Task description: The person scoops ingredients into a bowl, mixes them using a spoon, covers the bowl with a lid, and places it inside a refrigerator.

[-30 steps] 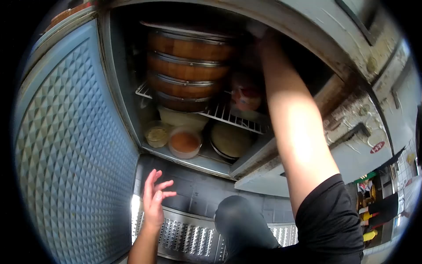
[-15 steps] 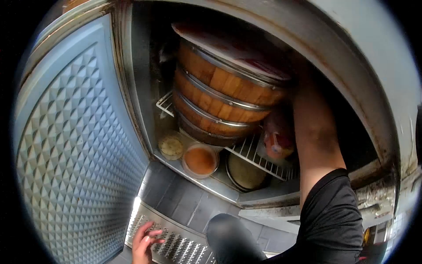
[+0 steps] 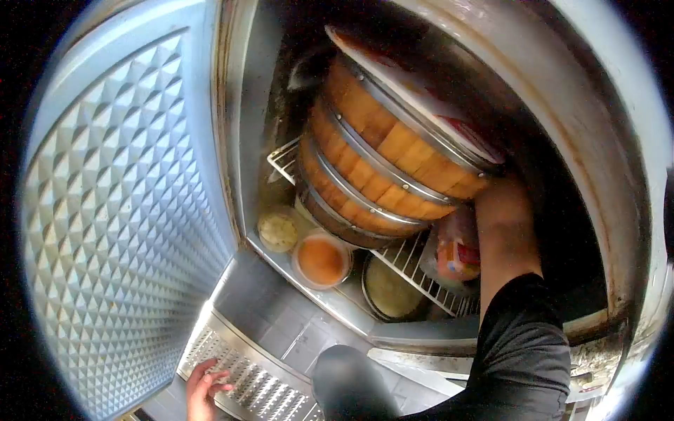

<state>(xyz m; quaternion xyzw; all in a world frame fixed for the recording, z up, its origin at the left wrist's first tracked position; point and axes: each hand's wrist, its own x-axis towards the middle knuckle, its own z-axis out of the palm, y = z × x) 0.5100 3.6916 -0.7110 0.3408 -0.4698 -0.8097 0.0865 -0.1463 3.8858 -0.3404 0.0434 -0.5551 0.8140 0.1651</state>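
Observation:
My right forearm (image 3: 509, 235), in a black sleeve (image 3: 526, 344), reaches deep into the open fridge along the right side of a wooden tub (image 3: 390, 158). The hand itself is lost in the dark behind the tub's edge. Metal bands ring the tub, and a pale lid or board lies across its top. Close to the forearm is a plastic-wrapped package (image 3: 456, 256) with an orange and red label. Low at the left, my left hand (image 3: 202, 388) hangs in the air with its fingers apart, holding nothing.
The fridge door (image 3: 126, 224), with a diamond pattern, stands open at left. A white wire shelf (image 3: 414, 270) supports the tub. Below are a container of pale pieces (image 3: 278, 232), a tub of orange sauce (image 3: 321, 259) and a round dark-rimmed container (image 3: 392, 291). A perforated metal step (image 3: 246, 372) lies below.
The view has tilted and shifted, so the tub appears further right and more slanted. My right arm stays inside the fridge. My left hand appears slightly lower and further left.

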